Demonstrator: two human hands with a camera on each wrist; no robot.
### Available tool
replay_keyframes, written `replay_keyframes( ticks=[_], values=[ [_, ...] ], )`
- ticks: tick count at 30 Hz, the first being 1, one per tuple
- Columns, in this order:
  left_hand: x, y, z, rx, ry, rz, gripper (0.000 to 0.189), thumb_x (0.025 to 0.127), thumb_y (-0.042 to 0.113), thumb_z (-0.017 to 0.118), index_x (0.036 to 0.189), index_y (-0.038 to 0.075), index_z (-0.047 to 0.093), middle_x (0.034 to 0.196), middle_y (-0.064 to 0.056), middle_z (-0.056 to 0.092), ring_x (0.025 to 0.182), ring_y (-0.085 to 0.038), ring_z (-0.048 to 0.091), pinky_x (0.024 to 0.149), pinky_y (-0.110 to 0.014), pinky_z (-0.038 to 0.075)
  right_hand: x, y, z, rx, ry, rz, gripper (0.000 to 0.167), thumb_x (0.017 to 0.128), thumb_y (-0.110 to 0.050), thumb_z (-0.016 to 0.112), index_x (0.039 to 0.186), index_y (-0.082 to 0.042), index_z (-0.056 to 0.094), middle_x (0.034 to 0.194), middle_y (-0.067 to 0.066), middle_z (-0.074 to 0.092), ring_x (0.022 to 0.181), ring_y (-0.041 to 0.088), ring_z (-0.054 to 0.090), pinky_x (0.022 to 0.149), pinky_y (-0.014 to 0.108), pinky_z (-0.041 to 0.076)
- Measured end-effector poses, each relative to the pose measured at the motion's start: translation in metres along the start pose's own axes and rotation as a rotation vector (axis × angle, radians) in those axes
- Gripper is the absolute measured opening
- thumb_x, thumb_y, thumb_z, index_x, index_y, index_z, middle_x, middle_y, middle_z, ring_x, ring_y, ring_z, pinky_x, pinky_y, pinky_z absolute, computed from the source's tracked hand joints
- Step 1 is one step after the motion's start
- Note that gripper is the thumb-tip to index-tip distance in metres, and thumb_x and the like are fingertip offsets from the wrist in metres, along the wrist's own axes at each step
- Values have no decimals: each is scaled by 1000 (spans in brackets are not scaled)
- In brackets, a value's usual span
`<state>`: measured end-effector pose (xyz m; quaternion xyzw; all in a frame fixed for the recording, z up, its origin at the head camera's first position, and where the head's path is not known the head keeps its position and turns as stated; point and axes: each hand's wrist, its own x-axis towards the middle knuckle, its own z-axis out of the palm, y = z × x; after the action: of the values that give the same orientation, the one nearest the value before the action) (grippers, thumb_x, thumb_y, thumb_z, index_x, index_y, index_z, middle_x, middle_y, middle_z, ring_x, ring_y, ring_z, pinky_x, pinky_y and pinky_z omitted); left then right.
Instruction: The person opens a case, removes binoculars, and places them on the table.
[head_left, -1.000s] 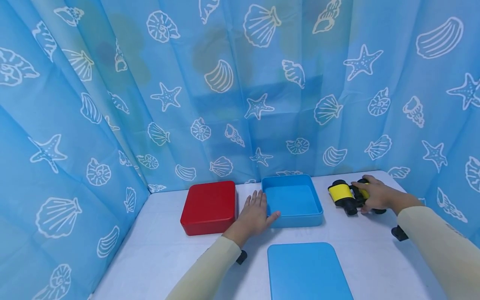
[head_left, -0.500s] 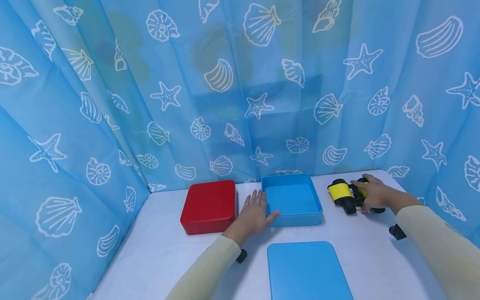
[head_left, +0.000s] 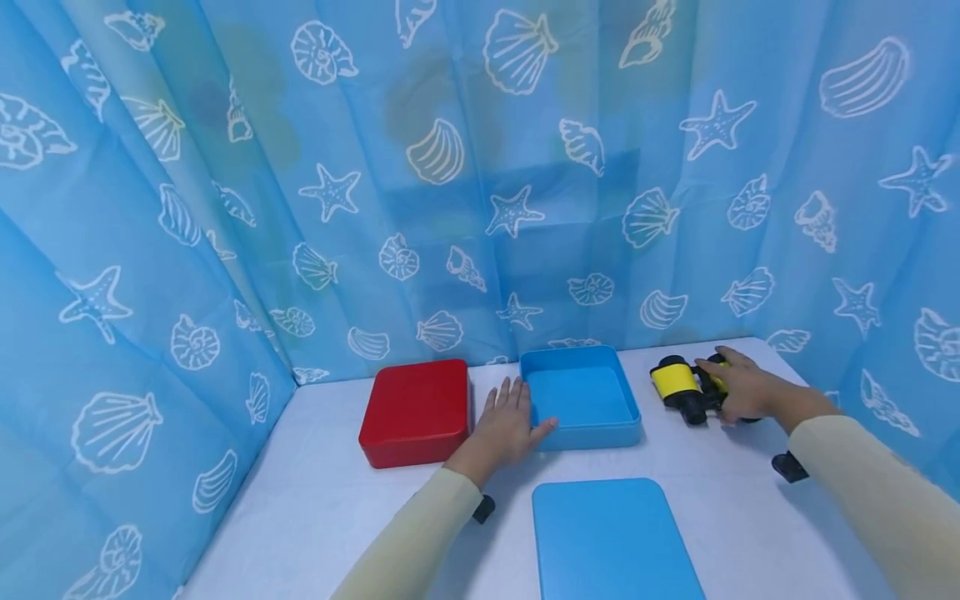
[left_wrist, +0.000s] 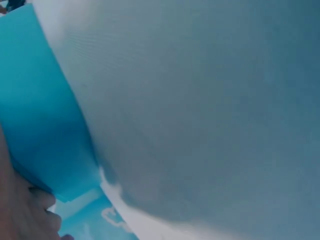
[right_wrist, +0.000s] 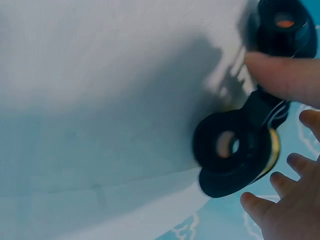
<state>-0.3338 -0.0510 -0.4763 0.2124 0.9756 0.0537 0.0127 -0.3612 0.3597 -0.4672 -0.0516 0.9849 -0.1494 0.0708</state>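
On the white table, an open, shallow blue box (head_left: 581, 396) stands near the back edge. My left hand (head_left: 504, 429) lies along its left wall with straight fingers, the thumb stretched toward its front corner. In the left wrist view, the fingers show beside the blue wall (left_wrist: 45, 115). To the right, black and yellow binoculars (head_left: 677, 380) lie on the table. My right hand (head_left: 742, 390) grips their right barrel from above, covering much of it. In the right wrist view, the thumb (right_wrist: 280, 75) is between the two eyepieces and the other fingers reach over the far side.
A closed red box (head_left: 416, 410) stands left of my left hand. A flat blue lid (head_left: 611, 537) lies on the table in front of the blue box. Behind and beside the table hangs a blue curtain (head_left: 465, 167) with white shell prints.
The head view has shifted very slightly. Both hands, the blue box and the binoculars keep their places.
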Motion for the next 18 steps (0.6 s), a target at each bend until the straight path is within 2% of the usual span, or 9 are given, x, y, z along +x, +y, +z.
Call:
replay_keyframes(
  ticks=[3,8,11,14,18],
  values=[
    [1,1,-2,11,-9,-8,96,88,78,22,158,15,5,163,-4,10,148,-27,2,116,-47,10,-2,-9,-1,-24,19,-22,100,63,-9,82,149,-2,32,149,37,5,130,62,11,92,77,26],
    [-7,-3,-6,-70,13,-3,93,90,73,35,158,15,9,162,-3,15,148,-27,7,116,-47,12,-4,-30,-4,-86,19,-57,87,72,-10,74,149,-2,34,149,35,12,132,60,15,93,76,27],
    [-14,-10,-15,-106,40,3,90,90,65,50,157,15,15,159,-4,23,146,-27,18,114,-47,20,-3,-46,-9,-124,18,-88,79,77,-10,70,148,-2,36,149,34,17,132,58,21,94,74,29],
    [-20,-20,-27,-112,56,-3,88,88,52,65,156,16,22,155,-5,32,142,-27,29,108,-46,34,-4,-62,-14,-139,20,-126,72,81,-9,68,147,-2,39,148,33,24,131,56,27,96,72,30],
    [-28,-36,-39,-117,61,-40,89,82,41,76,154,18,29,151,-5,39,136,-28,39,97,-44,47,-3,-83,-16,-123,38,-192,63,87,-14,66,145,-1,43,146,31,33,131,52,32,99,68,31]
  ],
)
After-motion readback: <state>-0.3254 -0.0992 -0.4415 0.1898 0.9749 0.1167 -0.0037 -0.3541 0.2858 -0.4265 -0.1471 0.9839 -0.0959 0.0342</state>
